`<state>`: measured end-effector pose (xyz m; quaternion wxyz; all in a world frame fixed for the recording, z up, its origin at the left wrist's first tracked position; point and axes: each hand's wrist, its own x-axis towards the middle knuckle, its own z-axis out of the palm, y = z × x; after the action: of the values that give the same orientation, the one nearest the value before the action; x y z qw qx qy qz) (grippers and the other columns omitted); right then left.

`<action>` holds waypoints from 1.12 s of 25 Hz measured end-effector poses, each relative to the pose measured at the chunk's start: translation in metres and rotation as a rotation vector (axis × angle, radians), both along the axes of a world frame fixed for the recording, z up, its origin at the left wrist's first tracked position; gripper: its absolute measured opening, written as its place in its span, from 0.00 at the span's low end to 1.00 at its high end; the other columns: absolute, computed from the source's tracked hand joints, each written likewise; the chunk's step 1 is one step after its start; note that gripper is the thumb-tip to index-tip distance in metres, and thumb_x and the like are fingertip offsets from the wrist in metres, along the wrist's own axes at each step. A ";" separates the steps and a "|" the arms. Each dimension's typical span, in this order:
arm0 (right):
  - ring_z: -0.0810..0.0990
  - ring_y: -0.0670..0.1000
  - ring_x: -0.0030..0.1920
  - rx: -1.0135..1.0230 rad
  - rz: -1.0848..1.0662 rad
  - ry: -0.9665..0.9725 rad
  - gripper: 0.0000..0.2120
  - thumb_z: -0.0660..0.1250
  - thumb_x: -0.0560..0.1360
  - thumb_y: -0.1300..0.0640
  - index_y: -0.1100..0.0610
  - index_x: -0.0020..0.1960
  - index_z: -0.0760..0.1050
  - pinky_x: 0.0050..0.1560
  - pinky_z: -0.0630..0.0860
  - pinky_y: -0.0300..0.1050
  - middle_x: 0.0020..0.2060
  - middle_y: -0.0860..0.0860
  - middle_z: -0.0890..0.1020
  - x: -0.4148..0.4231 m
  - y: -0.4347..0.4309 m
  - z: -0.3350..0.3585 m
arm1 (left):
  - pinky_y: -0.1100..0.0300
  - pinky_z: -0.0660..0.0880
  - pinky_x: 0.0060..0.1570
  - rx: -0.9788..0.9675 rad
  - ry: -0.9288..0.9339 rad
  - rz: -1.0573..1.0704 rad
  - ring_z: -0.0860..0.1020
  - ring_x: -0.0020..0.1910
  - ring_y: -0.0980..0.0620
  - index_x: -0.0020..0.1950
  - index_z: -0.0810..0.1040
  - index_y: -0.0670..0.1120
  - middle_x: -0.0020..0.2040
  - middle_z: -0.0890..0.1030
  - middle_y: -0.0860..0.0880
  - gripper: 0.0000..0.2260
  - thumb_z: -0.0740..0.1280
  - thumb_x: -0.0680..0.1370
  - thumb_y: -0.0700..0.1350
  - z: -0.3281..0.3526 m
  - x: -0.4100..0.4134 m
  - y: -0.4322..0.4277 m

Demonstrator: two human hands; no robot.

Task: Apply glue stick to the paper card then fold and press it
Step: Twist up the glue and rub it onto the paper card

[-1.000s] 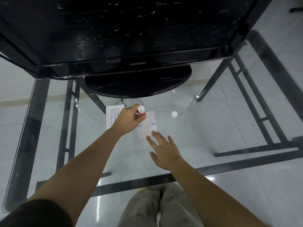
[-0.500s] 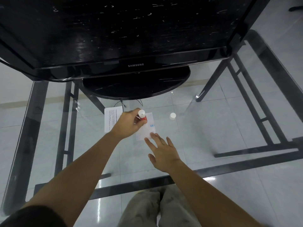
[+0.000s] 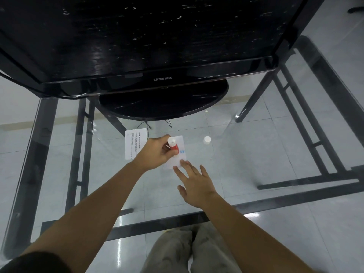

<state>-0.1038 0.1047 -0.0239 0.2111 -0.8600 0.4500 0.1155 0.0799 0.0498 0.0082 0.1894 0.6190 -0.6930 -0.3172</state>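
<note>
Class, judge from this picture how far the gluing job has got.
Done: cap off, on the glass table. In hand: left hand holds the glue stick to the paper card; right hand pins its near edge. Left: fold and press; card lies unfolded.

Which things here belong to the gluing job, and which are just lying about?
In the job: glue stick in the left hand; card under fingertips of the right hand; cap, off, apart to the right.
Lying about: printed sheet left of the card; monitor behind.
</note>
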 end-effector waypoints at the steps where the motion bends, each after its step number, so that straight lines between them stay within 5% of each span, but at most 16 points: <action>1: 0.46 0.55 0.76 -0.001 0.000 -0.001 0.29 0.51 0.79 0.43 0.48 0.76 0.44 0.74 0.44 0.59 0.77 0.52 0.47 0.000 0.000 0.000 | 0.69 0.71 0.36 -0.016 -0.017 0.011 0.80 0.42 0.50 0.51 0.73 0.47 0.47 0.83 0.47 0.10 0.69 0.74 0.50 0.001 0.000 -0.007; 6: 0.46 0.56 0.76 -0.008 0.002 0.006 0.29 0.51 0.80 0.43 0.49 0.76 0.44 0.74 0.45 0.58 0.77 0.52 0.47 0.001 0.000 0.000 | 0.66 0.70 0.34 -0.065 -0.036 0.129 0.78 0.38 0.52 0.49 0.73 0.48 0.43 0.82 0.49 0.09 0.67 0.74 0.51 0.007 -0.001 -0.025; 11: 0.45 0.55 0.77 0.021 -0.012 -0.049 0.29 0.51 0.80 0.44 0.49 0.76 0.44 0.74 0.46 0.53 0.77 0.52 0.46 -0.001 0.000 0.001 | 0.70 0.71 0.37 -0.001 -0.005 -0.023 0.81 0.41 0.51 0.49 0.74 0.49 0.46 0.83 0.47 0.11 0.70 0.72 0.51 0.002 -0.007 -0.002; 16: 0.45 0.55 0.77 0.032 -0.020 -0.055 0.28 0.52 0.80 0.46 0.50 0.76 0.45 0.74 0.48 0.53 0.77 0.52 0.46 -0.001 0.001 0.001 | 0.74 0.63 0.29 -0.020 -0.084 0.050 0.74 0.33 0.59 0.47 0.70 0.51 0.41 0.80 0.51 0.08 0.67 0.75 0.50 0.011 -0.007 -0.025; 19: 0.45 0.55 0.77 0.031 -0.022 -0.052 0.28 0.53 0.80 0.46 0.50 0.76 0.45 0.74 0.48 0.53 0.77 0.52 0.46 0.000 0.001 0.002 | 0.69 0.68 0.31 -0.042 -0.050 0.136 0.76 0.36 0.53 0.49 0.72 0.48 0.40 0.79 0.51 0.08 0.67 0.75 0.50 0.014 -0.007 -0.030; 23: 0.45 0.55 0.77 0.030 -0.017 -0.059 0.28 0.52 0.80 0.45 0.49 0.76 0.44 0.74 0.46 0.53 0.77 0.51 0.47 -0.001 0.001 0.002 | 0.65 0.74 0.37 0.024 -0.025 -0.041 0.79 0.40 0.52 0.49 0.74 0.49 0.43 0.82 0.51 0.10 0.70 0.72 0.51 0.009 -0.014 -0.010; 28: 0.46 0.55 0.77 0.029 -0.027 -0.065 0.28 0.52 0.80 0.45 0.49 0.76 0.45 0.74 0.47 0.53 0.77 0.51 0.47 -0.001 0.001 0.001 | 0.70 0.65 0.33 0.002 -0.050 0.024 0.74 0.38 0.54 0.50 0.72 0.50 0.41 0.78 0.52 0.09 0.68 0.74 0.50 0.009 -0.015 -0.029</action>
<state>-0.1051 0.1061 -0.0228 0.2396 -0.8540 0.4527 0.0912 0.0649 0.0208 0.0174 0.1754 0.6352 -0.6898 -0.3001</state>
